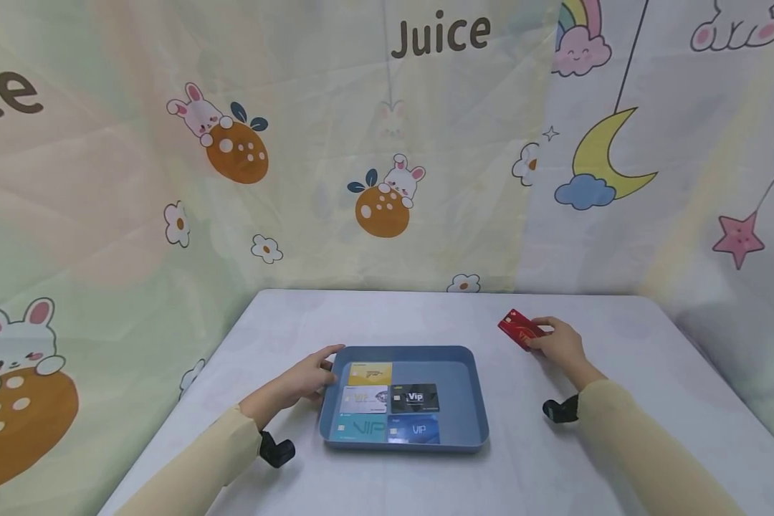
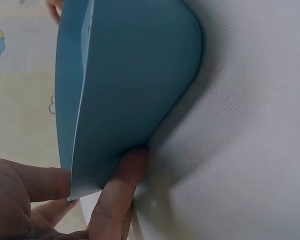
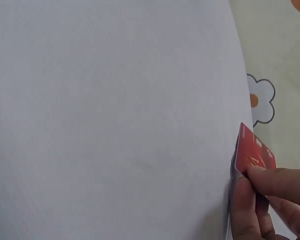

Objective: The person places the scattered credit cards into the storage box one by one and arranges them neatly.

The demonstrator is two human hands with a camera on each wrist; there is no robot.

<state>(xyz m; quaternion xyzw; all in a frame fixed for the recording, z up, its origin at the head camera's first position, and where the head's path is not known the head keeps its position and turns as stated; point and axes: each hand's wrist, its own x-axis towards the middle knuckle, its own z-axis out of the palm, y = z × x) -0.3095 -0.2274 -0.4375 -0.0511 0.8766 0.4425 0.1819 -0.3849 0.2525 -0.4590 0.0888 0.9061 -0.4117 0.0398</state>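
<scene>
A red bank-style card (image 1: 519, 328) with a gold chip is pinched between the thumb and fingers of my right hand (image 1: 560, 345), to the right of the tray. In the right wrist view the card (image 3: 252, 150) is tilted, its lower part covered by the fingers. My left hand (image 1: 303, 378) holds the far left corner of a shallow blue tray (image 1: 461, 401). The left wrist view shows one finger at the rim and another against the outer wall (image 2: 135, 75). Inside the tray lie a yellow card (image 1: 370, 373), a silver card (image 1: 364, 399), a black card (image 1: 414, 398), a teal card (image 1: 361, 428) and a blue card (image 1: 414, 430).
The tray stands on a white-covered table (image 1: 419, 319). Patterned cloth (image 1: 316, 215) with cartoon rabbits, oranges and a moon hangs behind and beside it. Black wrist devices (image 1: 277, 450) sit at both sleeve cuffs.
</scene>
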